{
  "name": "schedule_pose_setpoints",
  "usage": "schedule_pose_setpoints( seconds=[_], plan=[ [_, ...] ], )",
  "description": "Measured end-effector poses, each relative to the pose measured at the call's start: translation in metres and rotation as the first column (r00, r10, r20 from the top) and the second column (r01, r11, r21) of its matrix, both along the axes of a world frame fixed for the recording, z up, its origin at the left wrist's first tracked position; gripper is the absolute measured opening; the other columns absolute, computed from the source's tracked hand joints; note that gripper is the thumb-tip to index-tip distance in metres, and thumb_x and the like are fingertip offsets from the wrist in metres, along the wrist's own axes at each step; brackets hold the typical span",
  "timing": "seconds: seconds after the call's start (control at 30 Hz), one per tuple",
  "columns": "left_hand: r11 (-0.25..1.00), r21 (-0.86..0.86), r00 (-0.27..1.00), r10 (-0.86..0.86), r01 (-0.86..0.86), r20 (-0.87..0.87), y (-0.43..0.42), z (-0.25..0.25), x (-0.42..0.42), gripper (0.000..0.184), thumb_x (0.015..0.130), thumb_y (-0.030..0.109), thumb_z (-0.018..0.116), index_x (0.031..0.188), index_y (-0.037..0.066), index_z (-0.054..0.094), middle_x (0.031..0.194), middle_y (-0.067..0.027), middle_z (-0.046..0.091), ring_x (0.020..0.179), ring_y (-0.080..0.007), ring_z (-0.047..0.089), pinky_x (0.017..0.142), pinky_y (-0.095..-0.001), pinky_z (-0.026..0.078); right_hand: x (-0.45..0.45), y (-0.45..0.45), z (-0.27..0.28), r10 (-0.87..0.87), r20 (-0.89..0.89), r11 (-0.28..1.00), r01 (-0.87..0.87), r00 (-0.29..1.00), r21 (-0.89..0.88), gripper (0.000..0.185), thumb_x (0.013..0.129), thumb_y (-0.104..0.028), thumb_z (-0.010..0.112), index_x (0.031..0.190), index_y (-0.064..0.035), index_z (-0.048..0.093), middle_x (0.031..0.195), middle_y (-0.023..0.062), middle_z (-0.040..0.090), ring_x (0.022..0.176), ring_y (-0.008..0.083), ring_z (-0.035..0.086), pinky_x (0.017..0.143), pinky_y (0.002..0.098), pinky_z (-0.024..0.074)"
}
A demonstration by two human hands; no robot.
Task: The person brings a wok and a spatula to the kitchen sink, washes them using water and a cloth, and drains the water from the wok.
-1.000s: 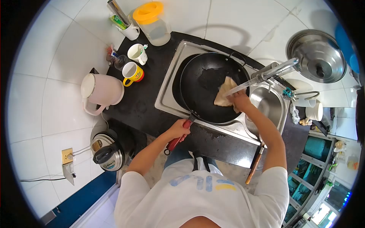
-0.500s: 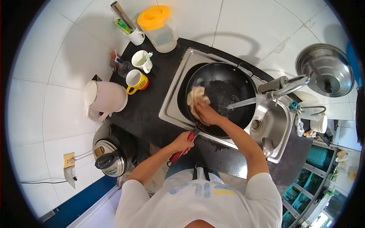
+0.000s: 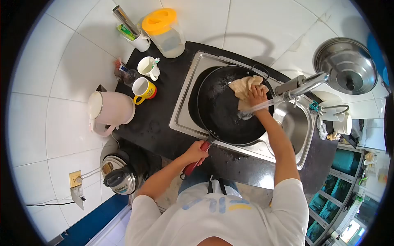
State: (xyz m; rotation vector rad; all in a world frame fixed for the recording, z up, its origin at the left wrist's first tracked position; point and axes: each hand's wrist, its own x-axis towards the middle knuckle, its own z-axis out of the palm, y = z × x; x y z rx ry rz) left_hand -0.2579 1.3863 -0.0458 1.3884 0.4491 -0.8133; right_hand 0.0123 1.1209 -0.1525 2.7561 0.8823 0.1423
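Note:
A black wok (image 3: 221, 102) rests over the left basin of the steel sink (image 3: 180, 112). My left hand (image 3: 195, 153) is wrapped round the wok's red handle (image 3: 191, 167). Inside the wok, my right hand (image 3: 257, 97) presses a tan cloth (image 3: 242, 88) against the far right part of the inner wall. Water streams from the faucet (image 3: 312, 84) past my right wrist into the wok, splashing near its middle. The fingertips of my right hand lie on the cloth.
To the left stand a pink kettle (image 3: 113, 108), a yellow mug (image 3: 145, 91), a white mug (image 3: 148, 67) and a yellow-lidded pitcher (image 3: 164, 35). A black-and-steel cooker (image 3: 121, 174) sits at lower left. At upper right is a steel lid (image 3: 344, 65); the right basin (image 3: 293, 123) adjoins the wok.
My right hand has carried the cloth from the wok's left side across to its far right side. My left hand keeps its hold on the handle. The view has shifted slightly.

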Motion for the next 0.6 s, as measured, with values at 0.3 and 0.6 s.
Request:
schedule_pose_setpoints(
  seconds=[0.3, 0.6],
  plan=[
    [1.000, 0.003, 1.000, -0.028, 0.028, 0.006, 0.005, -0.001, 0.003, 0.016, 0.075, 0.000, 0.060, 0.084, 0.003, 0.047, 0.056, -0.0076, 0.051, 0.038, -0.0171, 0.050, 0.035, -0.0309, 0.040, -0.101, -0.026, 0.071, 0.082, -0.240, 0.953, -0.147, 0.967, -0.266, 0.054, 0.081, -0.030, 0.057, 0.126, 0.0010, 0.054, 0.134, 0.0258, 0.047, 0.127, 0.0423, 0.042, 0.106, 0.0529, 0.0293],
    [0.999, -0.007, 0.999, -0.037, 0.037, 0.003, 0.006, -0.005, 0.005, 0.017, 0.073, 0.000, 0.060, 0.085, 0.003, 0.047, 0.056, -0.0074, 0.051, 0.037, -0.0165, 0.050, 0.034, -0.0312, 0.041, -0.144, 0.038, 0.086, 0.172, -0.859, 0.953, 0.139, 0.483, 0.270, 0.034, 0.084, -0.032, 0.048, 0.084, -0.0045, 0.067, 0.089, 0.0221, 0.065, 0.091, 0.0363, 0.063, 0.090, 0.0548, 0.0426]
  ],
)
